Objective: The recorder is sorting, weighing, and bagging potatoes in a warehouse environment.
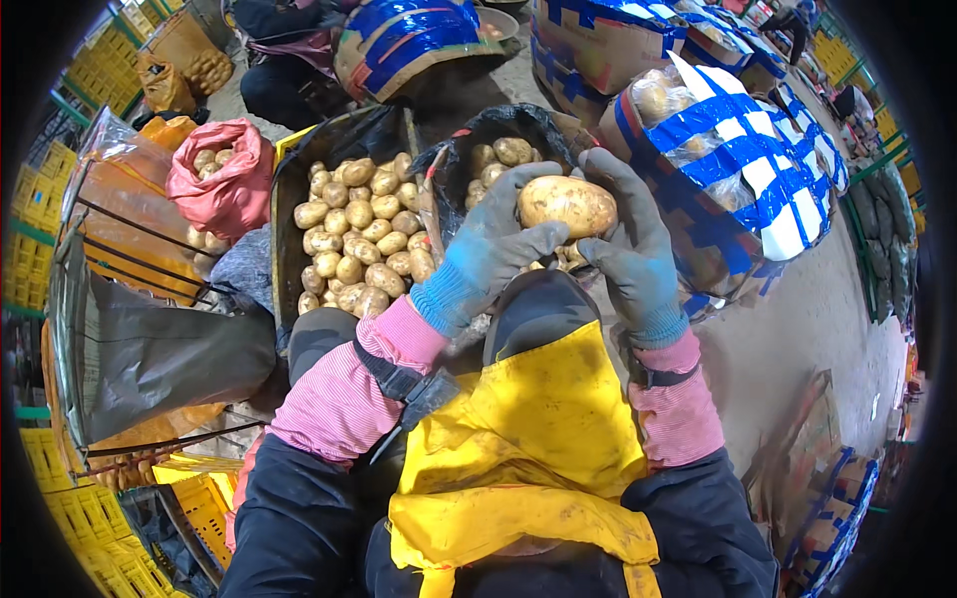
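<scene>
Both of my hands wear grey work gloves with blue cuffs. Between them, above my knee, is one large potato. My left hand holds its left side, thumb along the lower edge. My right hand is at its right end, fingers behind and thumb below. Beyond the hands stands a container lined with black plastic, partly hidden, with potatoes in it. Left of that, a dark-lined crate holds many potatoes. A yellow apron covers my lap.
Large cartons bound with blue tape stand at the right and far side. A pink sack of potatoes is left of the crate. Nearer on the left stands a metal frame holding a grey sack. A person sits across at the top.
</scene>
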Tool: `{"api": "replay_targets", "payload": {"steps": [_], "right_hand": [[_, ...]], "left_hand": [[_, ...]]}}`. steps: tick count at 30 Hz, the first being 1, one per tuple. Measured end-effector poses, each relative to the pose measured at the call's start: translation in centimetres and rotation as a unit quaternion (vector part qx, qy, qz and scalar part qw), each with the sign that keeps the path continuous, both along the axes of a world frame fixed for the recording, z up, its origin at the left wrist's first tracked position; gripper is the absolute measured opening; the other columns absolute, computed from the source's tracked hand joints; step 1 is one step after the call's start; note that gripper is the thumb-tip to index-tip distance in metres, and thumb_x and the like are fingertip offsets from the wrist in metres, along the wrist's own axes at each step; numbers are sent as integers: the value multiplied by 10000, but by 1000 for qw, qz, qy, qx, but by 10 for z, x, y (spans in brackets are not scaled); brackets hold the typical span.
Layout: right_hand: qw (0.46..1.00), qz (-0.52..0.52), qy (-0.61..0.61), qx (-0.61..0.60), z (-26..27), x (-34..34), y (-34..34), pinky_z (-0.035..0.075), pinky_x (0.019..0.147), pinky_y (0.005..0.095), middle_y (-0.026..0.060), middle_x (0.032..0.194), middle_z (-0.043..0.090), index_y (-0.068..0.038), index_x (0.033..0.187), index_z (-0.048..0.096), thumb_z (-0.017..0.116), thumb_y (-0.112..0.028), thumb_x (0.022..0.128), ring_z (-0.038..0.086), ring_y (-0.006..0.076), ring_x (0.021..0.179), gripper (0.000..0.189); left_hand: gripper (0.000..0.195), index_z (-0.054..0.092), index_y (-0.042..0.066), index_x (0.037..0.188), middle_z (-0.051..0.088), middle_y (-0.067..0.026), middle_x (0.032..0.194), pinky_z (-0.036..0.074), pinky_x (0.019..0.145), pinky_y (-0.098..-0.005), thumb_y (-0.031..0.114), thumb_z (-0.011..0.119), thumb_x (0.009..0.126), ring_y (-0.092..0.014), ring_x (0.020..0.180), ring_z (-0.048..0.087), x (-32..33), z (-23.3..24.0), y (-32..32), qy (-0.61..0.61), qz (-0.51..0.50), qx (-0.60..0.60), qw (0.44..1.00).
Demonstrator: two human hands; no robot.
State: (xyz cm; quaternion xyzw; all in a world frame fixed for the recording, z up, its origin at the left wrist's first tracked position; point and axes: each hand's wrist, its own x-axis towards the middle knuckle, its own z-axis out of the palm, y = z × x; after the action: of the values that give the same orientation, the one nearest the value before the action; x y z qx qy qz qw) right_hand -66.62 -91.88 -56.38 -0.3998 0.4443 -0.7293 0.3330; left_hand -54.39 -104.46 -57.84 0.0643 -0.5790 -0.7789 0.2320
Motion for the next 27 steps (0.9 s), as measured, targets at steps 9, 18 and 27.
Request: {"api": "replay_targets", "payload": {"steps": [9, 18, 27], "right_hand": [[994, -1, 83, 77, 9, 12, -16, 399, 1039, 317, 114, 1332, 507, 6, 1406, 387, 725, -125, 801, 526, 194, 1190, 705], [917, 142, -372, -13, -86, -14, 1, 405, 1044, 453, 153, 1335, 485, -56, 1440, 311, 532, -263, 972, 503, 271, 1223, 558], [679, -480, -541, 128, -280, -114, 308, 486, 920, 396, 117, 1155, 607, -33, 1254, 509, 563, -286, 941, 601, 270, 1034, 406]], "left_hand": [[715, 347, 46, 1412, 484, -93, 1332, 444, 1001, -302, 62, 716, 800, -176, 1200, 515, 30, 5, -20, 61, -46, 98, 992], [666, 375, 27, 1412, 497, -104, 1273, 458, 905, -274, 156, 698, 845, -131, 1046, 547, 33, -38, -52, -138, 54, -239, 960], [445, 426, 15, 1364, 543, -100, 1230, 455, 866, -275, 156, 536, 957, -123, 1016, 565, 81, -21, -116, -248, 175, -51, 952]]}}
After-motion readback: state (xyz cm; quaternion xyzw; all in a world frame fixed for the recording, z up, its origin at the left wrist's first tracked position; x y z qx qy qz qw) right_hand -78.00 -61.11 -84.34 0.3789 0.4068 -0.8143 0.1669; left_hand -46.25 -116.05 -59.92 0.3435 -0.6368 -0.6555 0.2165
